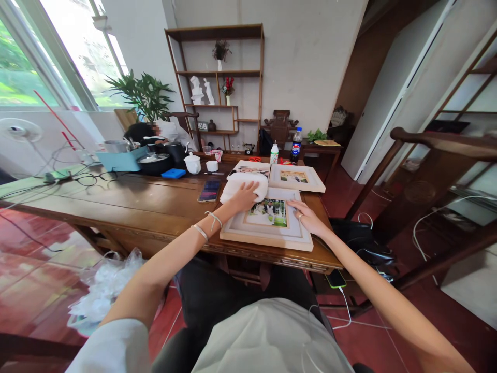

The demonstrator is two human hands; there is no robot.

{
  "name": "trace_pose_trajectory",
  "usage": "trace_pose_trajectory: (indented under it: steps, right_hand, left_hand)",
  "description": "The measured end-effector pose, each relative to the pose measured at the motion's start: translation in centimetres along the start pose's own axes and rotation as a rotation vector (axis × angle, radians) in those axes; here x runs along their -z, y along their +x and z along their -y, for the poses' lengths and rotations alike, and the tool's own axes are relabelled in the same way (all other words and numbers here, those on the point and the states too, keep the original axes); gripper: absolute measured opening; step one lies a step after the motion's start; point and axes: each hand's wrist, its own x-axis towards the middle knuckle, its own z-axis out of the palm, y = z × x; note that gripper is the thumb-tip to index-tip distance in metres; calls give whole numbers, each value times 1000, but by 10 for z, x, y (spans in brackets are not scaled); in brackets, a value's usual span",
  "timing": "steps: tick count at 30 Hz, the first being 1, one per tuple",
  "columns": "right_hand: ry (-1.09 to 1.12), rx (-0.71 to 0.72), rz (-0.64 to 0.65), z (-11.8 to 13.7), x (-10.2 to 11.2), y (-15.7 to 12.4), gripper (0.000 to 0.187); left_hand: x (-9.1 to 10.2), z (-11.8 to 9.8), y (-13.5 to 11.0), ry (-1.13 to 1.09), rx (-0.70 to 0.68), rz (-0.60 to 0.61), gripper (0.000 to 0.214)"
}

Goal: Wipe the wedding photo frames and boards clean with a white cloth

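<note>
My left hand (246,197) lies with spread fingers on top of a folded white cloth (236,185). That cloth overlaps the upper left part of a white picture frame (267,238) with a light wooden edge. The frame lies flat at the table's front edge; its photo (276,213) shows figures on green grass. My right hand (306,215) rests on the frame's right border, fingers stretched out, a ring on one of them. Behind, a second white frame (316,182) lies to the right. Another photo (250,168) is partly hidden behind the cloth.
A phone (209,191) lies left of the cloth on the wooden table (155,199). Behind stand a white teapot (192,163), a blue box (121,159), a white bottle (274,154) and a cola bottle (296,145). A chair (419,207) stands at right, plastic bags (106,287) at lower left.
</note>
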Motion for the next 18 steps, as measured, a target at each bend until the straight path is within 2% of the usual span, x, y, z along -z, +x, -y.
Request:
trace_pose_trajectory:
  steps: [3, 6, 10, 12, 15, 18]
  right_hand:
    - [4, -15, -14, 1, 0, 0, 48]
    - [12, -21, -30, 3, 1, -1, 49]
    - [25, -44, -42, 5, 1, -1, 46]
    - [28, -50, -44, 6, 0, -2, 46]
    - [34, -41, -43, 5, 0, -2, 47]
    - [37, -29, -38, 4, 0, -1, 48]
  left_hand:
    - [13, -15, -5, -29, 62, 111, 30]
    - [38, -39, -27, -56, 66, 223, 30]
    - [75, -71, -77, -149, -91, 282, 27]
    - [88, -83, -100, -188, -144, 238, 27]
    - [93, -91, -116, -187, -113, 205, 30]
    - [81, -87, -104, -144, 0, 228, 32]
